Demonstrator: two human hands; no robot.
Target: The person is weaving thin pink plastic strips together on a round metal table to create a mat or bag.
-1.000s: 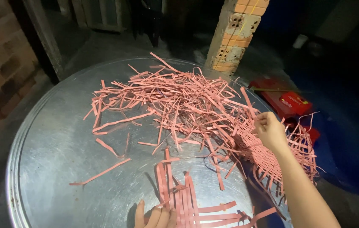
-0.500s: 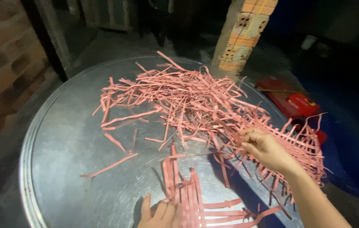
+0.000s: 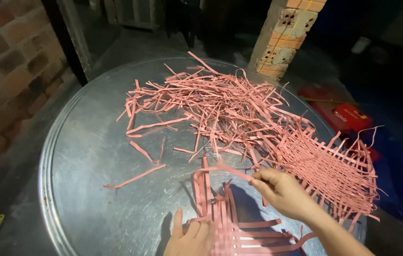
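A big round metal tray (image 3: pixel 83 156) carries a loose heap of pink strips (image 3: pixel 211 102). At the near edge lies a small woven piece of pink strips (image 3: pixel 225 223). My left hand (image 3: pixel 189 237) lies flat on its left side and presses it down. My right hand (image 3: pixel 282 192) pinches one pink strip (image 3: pixel 227 169) just above the woven piece, the strip pointing left. A larger woven pink mat (image 3: pixel 329 168) rests at the tray's right edge, behind my right hand.
A brick pillar (image 3: pixel 284 35) stands behind the tray. A red box (image 3: pixel 351 116) lies on the floor at the right. A brick wall (image 3: pixel 7 61) runs along the left. Single pink strips (image 3: pixel 135 176) lie on the bare metal at the left.
My right hand has come from the heap and mat at the right down to the small woven piece, now pinching one strip. The view has tilted down a little.
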